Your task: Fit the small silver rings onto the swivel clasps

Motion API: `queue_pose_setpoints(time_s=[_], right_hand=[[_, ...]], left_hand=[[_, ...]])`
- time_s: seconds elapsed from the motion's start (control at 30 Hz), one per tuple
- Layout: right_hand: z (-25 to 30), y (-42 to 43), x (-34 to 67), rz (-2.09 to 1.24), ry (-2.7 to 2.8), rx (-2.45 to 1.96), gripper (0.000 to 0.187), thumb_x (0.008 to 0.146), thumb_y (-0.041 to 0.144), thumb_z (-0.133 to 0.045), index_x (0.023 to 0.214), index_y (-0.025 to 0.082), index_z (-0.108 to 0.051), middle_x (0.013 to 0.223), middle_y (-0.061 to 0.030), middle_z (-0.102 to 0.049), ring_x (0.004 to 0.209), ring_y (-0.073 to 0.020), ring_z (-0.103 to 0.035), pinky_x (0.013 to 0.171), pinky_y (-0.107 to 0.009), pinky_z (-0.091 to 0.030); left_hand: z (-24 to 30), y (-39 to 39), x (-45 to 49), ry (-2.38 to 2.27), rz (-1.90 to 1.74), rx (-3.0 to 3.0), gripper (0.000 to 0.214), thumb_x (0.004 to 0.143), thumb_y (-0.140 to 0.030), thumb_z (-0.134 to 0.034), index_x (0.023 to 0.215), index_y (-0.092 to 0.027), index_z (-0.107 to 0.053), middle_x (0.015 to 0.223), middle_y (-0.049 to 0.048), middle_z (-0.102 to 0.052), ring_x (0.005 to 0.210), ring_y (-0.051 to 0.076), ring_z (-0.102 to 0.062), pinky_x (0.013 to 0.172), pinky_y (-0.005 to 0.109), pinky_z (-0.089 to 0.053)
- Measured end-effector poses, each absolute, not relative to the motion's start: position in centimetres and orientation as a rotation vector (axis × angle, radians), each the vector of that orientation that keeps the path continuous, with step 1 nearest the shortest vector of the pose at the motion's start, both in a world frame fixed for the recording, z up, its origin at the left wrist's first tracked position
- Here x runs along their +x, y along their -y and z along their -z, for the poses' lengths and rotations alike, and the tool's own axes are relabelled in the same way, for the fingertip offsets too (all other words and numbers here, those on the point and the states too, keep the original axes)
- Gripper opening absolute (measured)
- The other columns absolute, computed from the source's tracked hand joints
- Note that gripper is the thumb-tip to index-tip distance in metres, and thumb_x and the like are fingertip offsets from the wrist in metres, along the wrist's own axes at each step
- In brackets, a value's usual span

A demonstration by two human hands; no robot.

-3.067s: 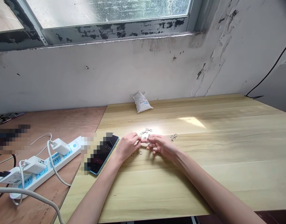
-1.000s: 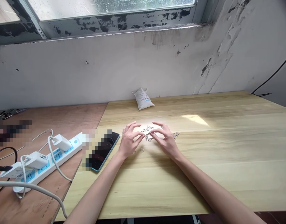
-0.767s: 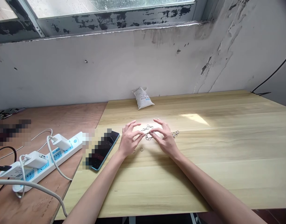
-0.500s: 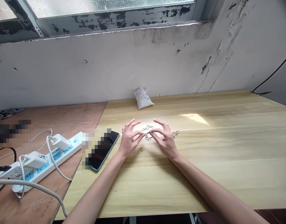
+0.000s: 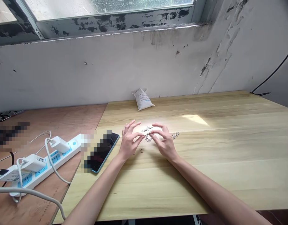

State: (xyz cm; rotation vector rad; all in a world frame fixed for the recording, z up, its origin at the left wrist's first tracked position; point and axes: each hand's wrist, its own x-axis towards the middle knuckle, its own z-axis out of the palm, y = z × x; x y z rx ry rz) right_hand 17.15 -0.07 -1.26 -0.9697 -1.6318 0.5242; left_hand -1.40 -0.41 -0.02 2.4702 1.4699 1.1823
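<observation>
My left hand (image 5: 129, 143) and my right hand (image 5: 165, 144) face each other over the table, thumb and index finger pinched on each, the other fingers raised. Between their fingertips is a small metal piece (image 5: 147, 134), too small to make out fully. Just behind and below the fingertips lie several small silvery metal rings and clasps (image 5: 147, 128). Another little cluster of linked metal rings (image 5: 175, 135) rests right of my right hand. A single metal ring (image 5: 141, 151) lies near my left wrist, and another is partly hidden by that hand.
A phone (image 5: 105, 153) lies left of my left forearm. Further left, a white power strip (image 5: 50, 162) with chargers and cables sits on a reddish board (image 5: 87, 114). A small white packet (image 5: 143, 100) stands by the wall at the back of the wooden table (image 5: 216, 156).
The view has shifted slightly. Both hands keep their pinch in nearly the same place; the raised fingers of my right hand have come down a little.
</observation>
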Motion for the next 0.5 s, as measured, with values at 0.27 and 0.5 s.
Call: queue_pose_setpoints(time_s=[0.27,0.5], right_hand=[[0.83,0.2,17.04,-0.436,1.7,-0.963,0.01,0.09,0.03,-0.061,0.089,0.028,-0.07,0.116,-0.0071,-0.061,0.116,-0.0276,-0.053,0.097,-0.048,-0.042],[0.81,0.02,17.35,-0.255,1.832,-0.955,0.011,0.091,0.026,-0.057,0.091,0.028,-0.069,0.119,-0.007,-0.061,0.113,-0.0266,-0.055,0.094,-0.047,-0.041]], left_hand=[[-0.43,0.39,-1.29,-1.478,-1.156,2.415,0.012,0.089,-0.031,-0.062,0.085,-0.028,-0.073,0.138,0.002,-0.054,0.138,0.026,-0.034,0.113,0.054,-0.024],[-0.84,0.12,-1.81,-1.507,-1.198,2.187,0.011,0.086,-0.031,-0.065,0.081,-0.027,-0.073,0.136,0.002,-0.055,0.139,0.027,-0.034,0.113,0.053,-0.027]])
